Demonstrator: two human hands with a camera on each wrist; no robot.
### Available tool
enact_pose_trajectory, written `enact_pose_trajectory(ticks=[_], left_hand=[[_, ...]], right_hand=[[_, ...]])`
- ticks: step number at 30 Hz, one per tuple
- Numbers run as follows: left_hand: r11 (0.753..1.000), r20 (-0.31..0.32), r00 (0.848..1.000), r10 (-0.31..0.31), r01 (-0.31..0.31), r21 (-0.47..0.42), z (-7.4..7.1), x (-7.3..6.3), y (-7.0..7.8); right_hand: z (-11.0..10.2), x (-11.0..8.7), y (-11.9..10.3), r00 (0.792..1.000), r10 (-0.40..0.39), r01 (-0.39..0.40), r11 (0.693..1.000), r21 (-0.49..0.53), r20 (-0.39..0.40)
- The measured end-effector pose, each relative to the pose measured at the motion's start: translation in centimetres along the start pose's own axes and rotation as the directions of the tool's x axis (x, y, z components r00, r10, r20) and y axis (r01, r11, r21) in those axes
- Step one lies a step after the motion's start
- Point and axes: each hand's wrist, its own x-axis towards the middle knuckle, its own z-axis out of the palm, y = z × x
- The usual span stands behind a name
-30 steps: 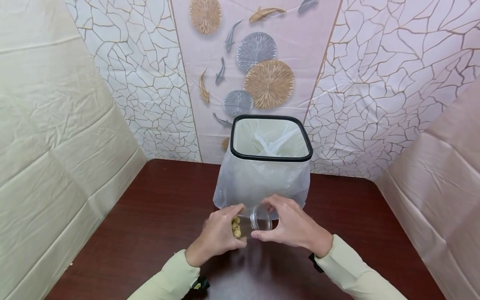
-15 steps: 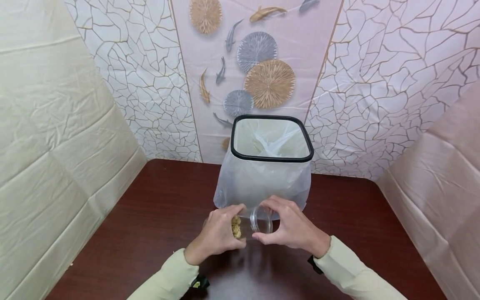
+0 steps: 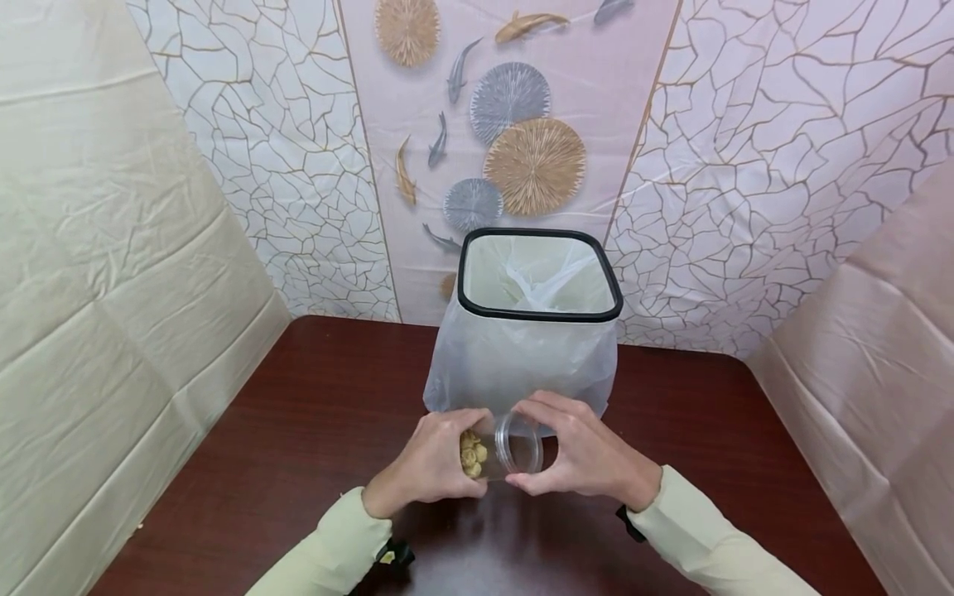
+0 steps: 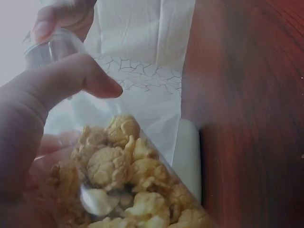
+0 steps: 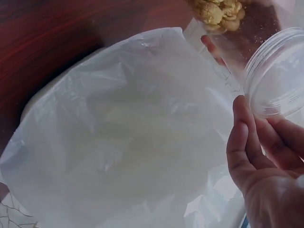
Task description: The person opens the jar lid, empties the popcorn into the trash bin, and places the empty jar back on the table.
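Note:
A clear plastic jar lies on its side in the air between the hands, above the table. Brown-yellow popcorn fills its bottom end, at the left. My left hand grips that end, thumb and fingers curled round the jar wall. At the other end, my right hand holds the clear, ridged round lid between thumb and fingertips. The lid sits against the jar's mouth; whether it is loose I cannot tell. Both hands are in front of the bin.
Behind the hands stands a white bin with a black rim and a translucent bag draped over it. The dark red-brown table extends to both sides. Patterned cloth walls surround it.
The right hand's fingers have shifted a little around the lid. Popcorn pieces have moved inside the jar, which has barely changed place. The left forearm has drifted slightly left.

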Motion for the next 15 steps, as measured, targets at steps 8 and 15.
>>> enact_pose_trajectory(ticks=[8,15], left_hand=[[0.995,0.152,0.988,-0.022,0.037,-0.097,-0.76,0.67,-0.56],[0.998,0.13,0.991,-0.015,0.022,-0.056,-0.76,1.05,-0.62]], right_hand=[[-0.12,0.68,-0.25,0.987,-0.158,0.155,0.985,-0.076,-0.037],[-0.43,0.26,-0.02,0.997,-0.072,0.073,0.995,-0.065,0.022]])
